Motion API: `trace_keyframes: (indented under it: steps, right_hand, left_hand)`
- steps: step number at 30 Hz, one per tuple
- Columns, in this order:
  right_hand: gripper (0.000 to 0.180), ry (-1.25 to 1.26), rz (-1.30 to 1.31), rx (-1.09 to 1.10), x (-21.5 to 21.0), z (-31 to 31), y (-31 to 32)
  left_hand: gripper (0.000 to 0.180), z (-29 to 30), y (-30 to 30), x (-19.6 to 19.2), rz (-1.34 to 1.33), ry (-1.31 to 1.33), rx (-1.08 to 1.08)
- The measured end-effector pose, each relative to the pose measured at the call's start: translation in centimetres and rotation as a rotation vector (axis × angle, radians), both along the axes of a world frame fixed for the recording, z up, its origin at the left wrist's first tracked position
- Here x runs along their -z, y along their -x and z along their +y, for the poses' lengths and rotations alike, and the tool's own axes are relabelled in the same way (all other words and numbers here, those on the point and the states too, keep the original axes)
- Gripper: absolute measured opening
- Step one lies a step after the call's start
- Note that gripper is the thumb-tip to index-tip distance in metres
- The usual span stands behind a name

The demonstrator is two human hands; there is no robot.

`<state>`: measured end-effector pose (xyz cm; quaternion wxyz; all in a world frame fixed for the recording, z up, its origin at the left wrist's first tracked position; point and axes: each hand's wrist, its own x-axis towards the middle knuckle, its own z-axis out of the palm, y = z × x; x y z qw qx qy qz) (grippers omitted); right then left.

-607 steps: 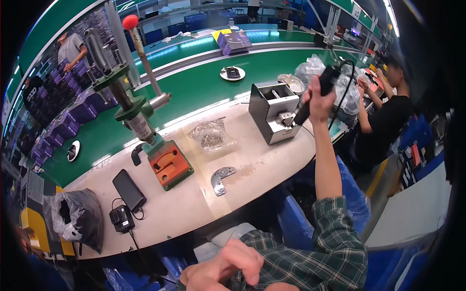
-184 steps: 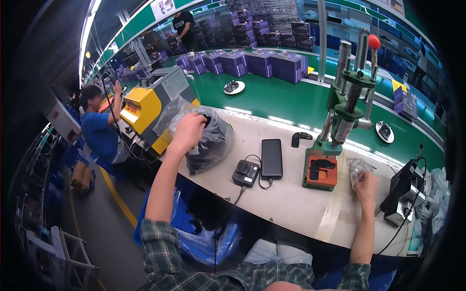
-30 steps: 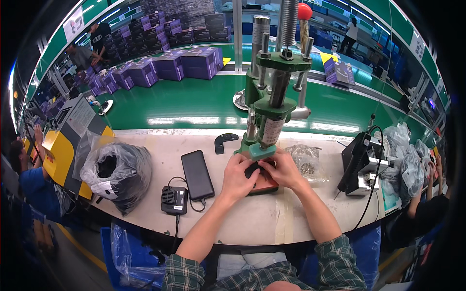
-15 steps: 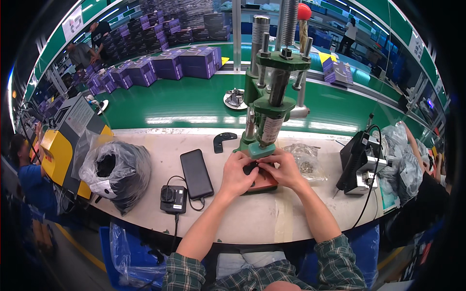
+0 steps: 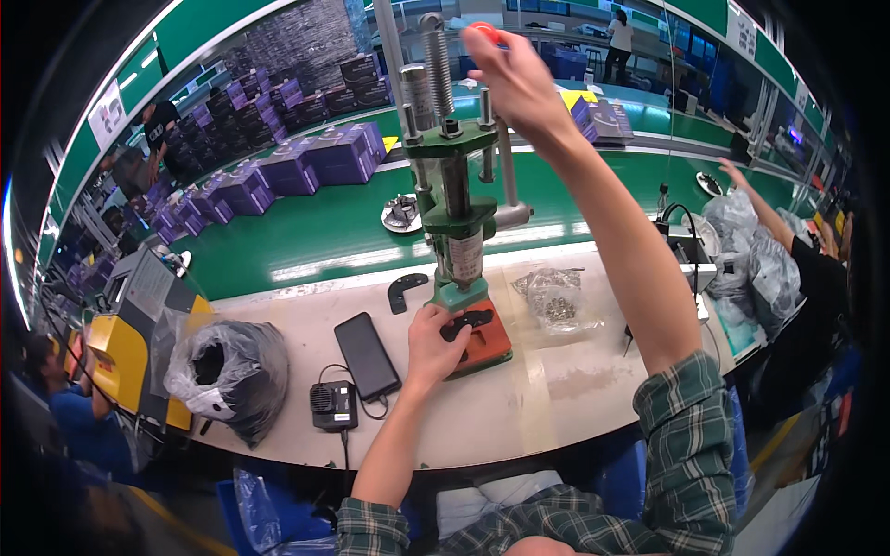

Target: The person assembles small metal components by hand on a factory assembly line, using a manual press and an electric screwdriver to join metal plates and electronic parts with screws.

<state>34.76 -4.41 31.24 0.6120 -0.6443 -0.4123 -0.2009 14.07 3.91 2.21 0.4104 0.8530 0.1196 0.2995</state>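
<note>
A green hand press (image 5: 452,222) stands on the workbench before me. On its orange base (image 5: 489,345), under the press head, lies a small black curved part (image 5: 470,321). My left hand (image 5: 434,345) holds this part by its left end, fingers closed near the press head. High up to the right, my right hand (image 5: 521,85) is closed around the red ball knob (image 5: 482,31) of the press lever. Another black curved piece (image 5: 404,291) rests on the bench left of the press, apart from my hands.
Left on the bench are a black power bank (image 5: 367,356), a small black fan-like device (image 5: 332,404) and a plastic bag of dark parts (image 5: 228,378). A clear bag of small metal pieces (image 5: 559,304) lies right. Behind runs a green conveyor (image 5: 315,243) with purple boxes (image 5: 341,156).
My right hand has left the black part and risen to the lever's red knob. The left hand stays at the part on the base. The view has shifted to the right.
</note>
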Motion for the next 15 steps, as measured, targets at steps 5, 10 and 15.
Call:
trace_keyframes:
  steps: [5,10,15]
  right_hand:
    - [0.033,-0.195,0.503,-0.332,-2.9,3.8,-2.7]
    - [0.026,-0.219,0.391,-0.515,-1.8,2.7,-2.6]
    - [0.026,-0.276,0.355,-0.467,-1.9,2.4,-1.5]
  left_hand:
    - [0.028,-0.2,-0.1,-0.1,0.008,0.033,0.011]
    - [0.029,0.4,0.0,-0.1,0.026,0.002,0.001]
    - [0.028,0.5,-0.1,-0.1,0.045,0.010,-0.001]
